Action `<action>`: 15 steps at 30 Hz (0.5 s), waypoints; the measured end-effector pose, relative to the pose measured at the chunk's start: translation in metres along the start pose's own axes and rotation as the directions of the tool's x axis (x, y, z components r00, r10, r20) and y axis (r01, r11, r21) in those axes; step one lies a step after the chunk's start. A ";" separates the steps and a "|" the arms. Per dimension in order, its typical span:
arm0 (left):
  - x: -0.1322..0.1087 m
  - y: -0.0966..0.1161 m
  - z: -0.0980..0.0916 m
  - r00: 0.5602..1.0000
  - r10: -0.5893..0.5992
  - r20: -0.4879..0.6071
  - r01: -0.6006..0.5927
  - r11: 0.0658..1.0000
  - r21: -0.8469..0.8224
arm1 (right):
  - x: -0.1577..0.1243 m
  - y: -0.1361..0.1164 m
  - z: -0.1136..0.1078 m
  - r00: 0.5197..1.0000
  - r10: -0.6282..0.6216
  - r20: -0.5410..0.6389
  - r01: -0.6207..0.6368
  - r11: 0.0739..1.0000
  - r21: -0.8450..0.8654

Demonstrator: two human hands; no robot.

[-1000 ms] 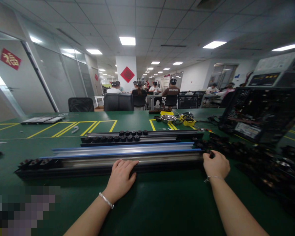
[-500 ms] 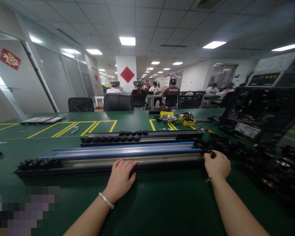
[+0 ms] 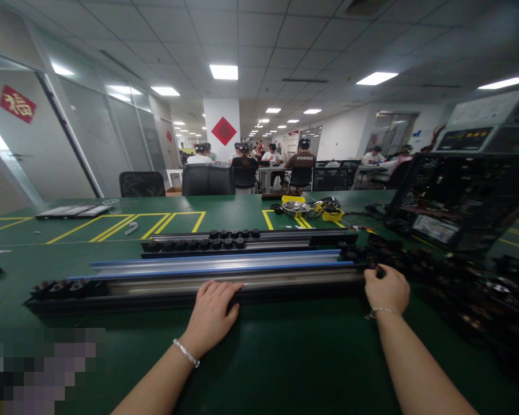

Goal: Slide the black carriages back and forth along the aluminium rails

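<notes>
A long black rail (image 3: 155, 291) with a shiny metal channel lies across the green table (image 3: 285, 351) in front of me. My left hand (image 3: 211, 314) rests flat on its near edge, fingers stretched out. My right hand (image 3: 387, 288) is at the rail's right end, fingers closed round a small black part (image 3: 378, 269). Small black clips (image 3: 60, 286) sit in the rail's left end. Behind it lie a blue-edged silver rail (image 3: 220, 262) and another black rail (image 3: 242, 239) carrying several black clips.
A pile of black clips (image 3: 458, 288) spreads over the table to the right, below a dark open-frame machine (image 3: 458, 202). A metal bowl (image 3: 296, 207) and yellow items stand farther back. Black chairs (image 3: 207, 178) and seated people are beyond the table.
My right hand has shifted slightly to the right, off the rail's end towards the pile of clips. My left hand has stayed in place.
</notes>
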State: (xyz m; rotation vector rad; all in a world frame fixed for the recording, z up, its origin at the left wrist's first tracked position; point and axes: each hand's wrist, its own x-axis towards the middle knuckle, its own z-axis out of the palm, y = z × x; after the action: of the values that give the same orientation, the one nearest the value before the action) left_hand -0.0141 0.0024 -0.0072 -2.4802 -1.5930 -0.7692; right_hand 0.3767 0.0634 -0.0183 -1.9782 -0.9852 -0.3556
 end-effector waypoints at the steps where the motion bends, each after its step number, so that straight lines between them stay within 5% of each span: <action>1: 0.000 0.000 0.000 1.000 0.000 0.001 0.000 1.000 0.001 | 0.000 0.000 0.001 1.000 -0.002 -0.004 0.002 1.000 0.005; 15: 0.000 -0.001 0.001 1.000 -0.002 -0.003 0.002 1.000 -0.007 | 0.013 0.011 -0.002 0.998 0.049 0.031 -0.050 0.999 0.011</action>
State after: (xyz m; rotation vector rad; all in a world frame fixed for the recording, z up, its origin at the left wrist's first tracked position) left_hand -0.0145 0.0032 -0.0085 -2.4816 -1.5948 -0.7794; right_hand 0.3934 0.0650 -0.0161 -1.9987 -0.9541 -0.2918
